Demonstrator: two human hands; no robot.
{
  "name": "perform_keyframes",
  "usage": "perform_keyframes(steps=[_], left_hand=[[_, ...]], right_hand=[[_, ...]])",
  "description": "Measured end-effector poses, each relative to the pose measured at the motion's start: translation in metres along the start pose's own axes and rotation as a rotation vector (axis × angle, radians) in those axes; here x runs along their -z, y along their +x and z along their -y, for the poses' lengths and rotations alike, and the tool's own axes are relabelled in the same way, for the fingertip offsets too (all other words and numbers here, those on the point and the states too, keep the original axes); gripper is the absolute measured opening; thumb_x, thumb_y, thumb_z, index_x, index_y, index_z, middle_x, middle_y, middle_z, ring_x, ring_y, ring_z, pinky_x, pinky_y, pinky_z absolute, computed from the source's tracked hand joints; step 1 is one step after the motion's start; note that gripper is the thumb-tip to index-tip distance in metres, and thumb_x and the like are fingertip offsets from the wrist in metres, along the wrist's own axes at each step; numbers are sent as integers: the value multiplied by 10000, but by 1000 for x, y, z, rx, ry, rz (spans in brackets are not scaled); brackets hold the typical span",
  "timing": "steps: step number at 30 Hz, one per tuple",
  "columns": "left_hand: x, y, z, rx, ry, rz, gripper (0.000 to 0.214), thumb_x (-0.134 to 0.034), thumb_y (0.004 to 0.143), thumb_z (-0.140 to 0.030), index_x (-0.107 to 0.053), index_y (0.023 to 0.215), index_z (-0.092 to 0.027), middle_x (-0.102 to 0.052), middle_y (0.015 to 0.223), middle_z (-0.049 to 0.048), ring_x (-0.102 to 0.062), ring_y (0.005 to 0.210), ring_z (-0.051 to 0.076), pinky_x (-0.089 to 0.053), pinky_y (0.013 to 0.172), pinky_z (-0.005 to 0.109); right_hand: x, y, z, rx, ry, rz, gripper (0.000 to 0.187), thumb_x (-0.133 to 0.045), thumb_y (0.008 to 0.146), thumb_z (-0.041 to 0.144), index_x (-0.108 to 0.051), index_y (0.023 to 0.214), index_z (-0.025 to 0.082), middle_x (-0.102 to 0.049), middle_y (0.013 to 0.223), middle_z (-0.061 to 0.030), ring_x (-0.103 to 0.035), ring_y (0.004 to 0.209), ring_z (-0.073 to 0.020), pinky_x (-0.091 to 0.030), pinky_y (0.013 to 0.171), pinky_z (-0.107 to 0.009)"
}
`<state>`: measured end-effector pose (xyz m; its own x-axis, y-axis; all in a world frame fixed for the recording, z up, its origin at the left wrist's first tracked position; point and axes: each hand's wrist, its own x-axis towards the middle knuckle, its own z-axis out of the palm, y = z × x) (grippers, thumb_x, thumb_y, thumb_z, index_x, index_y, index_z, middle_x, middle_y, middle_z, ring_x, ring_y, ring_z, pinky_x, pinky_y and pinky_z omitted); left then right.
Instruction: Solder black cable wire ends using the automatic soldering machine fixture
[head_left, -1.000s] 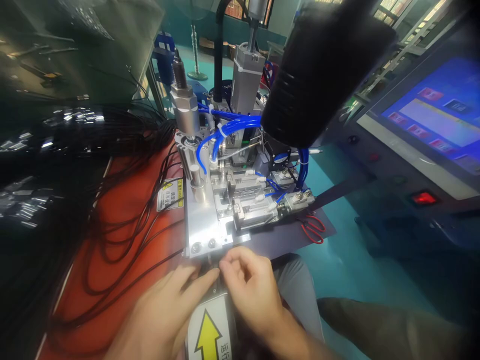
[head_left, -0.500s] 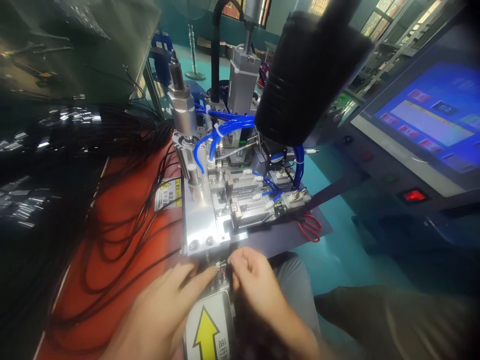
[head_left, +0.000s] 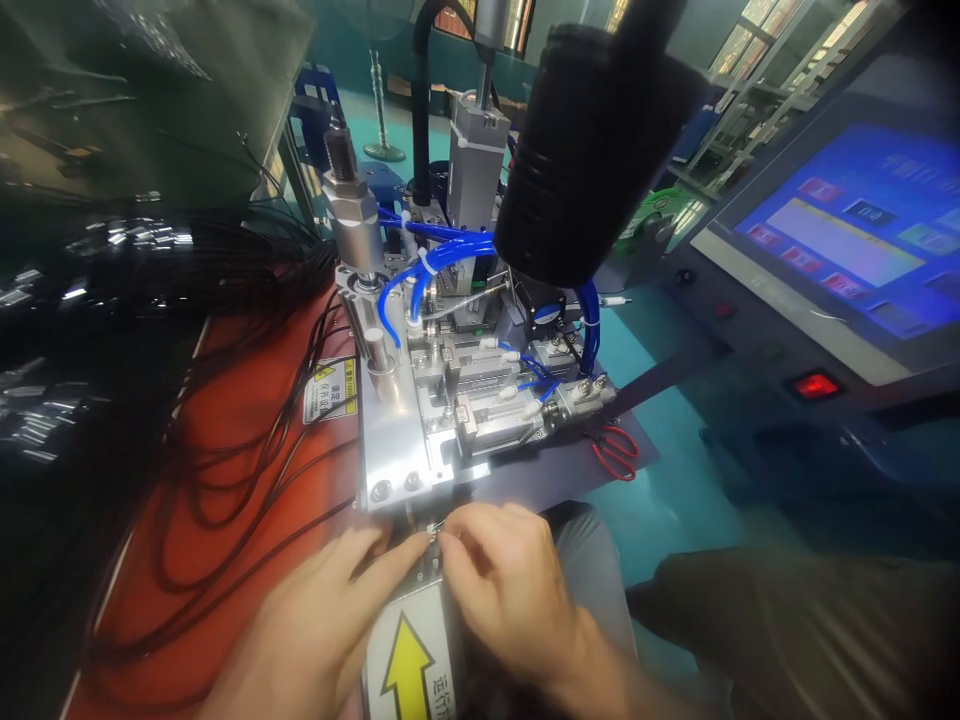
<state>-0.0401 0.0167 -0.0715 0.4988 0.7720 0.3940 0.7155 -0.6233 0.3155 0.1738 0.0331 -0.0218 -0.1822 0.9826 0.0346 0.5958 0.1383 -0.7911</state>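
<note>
Both my hands work at a small metal fixture [head_left: 429,572] at the front of a bench machine [head_left: 394,440]. My left hand [head_left: 322,610] comes in from the left. Its thumb reaches flat to the fixture and its other fingers bend down beside it, their tips hidden. What lies under them I cannot make out. My right hand [head_left: 510,580] is closed in a pinch at the fixture's right side, close to the left thumb tip. Something tiny and pale shows between the two hands, too small to name. Below them is a plate with a yellow arrow [head_left: 407,668].
Black cables [head_left: 262,470] run over the red table top [head_left: 225,400] on the left. Red-handled scissors [head_left: 615,455] lie right of the machine. A black cylinder [head_left: 589,160] hangs overhead. A touch screen [head_left: 855,230] stands at right. Another person's leg [head_left: 780,620] shows lower right.
My right hand has moved slightly left and its pinch has come down to the fixture, near the left thumb. Thin red wires seen earlier are now mostly covered. The view has shifted slightly.
</note>
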Motion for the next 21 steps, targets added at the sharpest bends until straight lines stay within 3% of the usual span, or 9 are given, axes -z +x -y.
perform_keyframes(steps=[4,6,11,14,17,21], left_hand=[[-4,1,-8,46,31,-49,429,-371,964,-146,-600,1292,-302,-657,1088,49,-694,908,176,-548,750,235],[-1,3,-9,48,71,-38,455,-384,939,-124,-595,1296,-310,-670,1093,49,-701,902,181,-544,709,229],[8,7,-10,-7,91,35,477,-423,911,-127,-578,1330,-294,-677,1045,49,-712,820,173,-531,612,208],[10,6,-8,28,116,24,466,-396,925,-118,-585,1312,-294,-669,1044,56,-712,830,185,-544,634,233],[11,5,-2,-36,94,68,456,-415,945,-127,-564,1346,-284,-679,1081,55,-718,890,172,-561,696,207],[15,7,6,-86,4,85,367,-485,953,-161,-571,1306,-216,-670,1162,69,-703,1001,154,-541,869,177]], right_hand=[[-5,8,-5,-428,564,101,150,-599,772,276,-551,648,205,-467,536,46,-414,515,-122,-300,510,-258],[-6,10,-10,-511,724,141,155,-636,736,300,-551,653,199,-451,508,68,-383,489,-103,-282,499,-247],[-8,7,-24,-473,687,228,307,-628,832,478,-560,746,191,-488,526,72,-368,460,-91,-266,480,-240],[-15,4,-27,-347,550,136,371,-486,950,498,-506,725,203,-470,592,59,-408,537,-109,-318,536,-253],[-26,3,-25,-234,473,61,343,-478,975,418,-447,702,213,-451,658,49,-418,626,-123,-332,602,-266],[-36,4,-21,-250,688,62,333,-505,947,440,-425,705,224,-406,635,58,-370,593,-123,-315,571,-268]])
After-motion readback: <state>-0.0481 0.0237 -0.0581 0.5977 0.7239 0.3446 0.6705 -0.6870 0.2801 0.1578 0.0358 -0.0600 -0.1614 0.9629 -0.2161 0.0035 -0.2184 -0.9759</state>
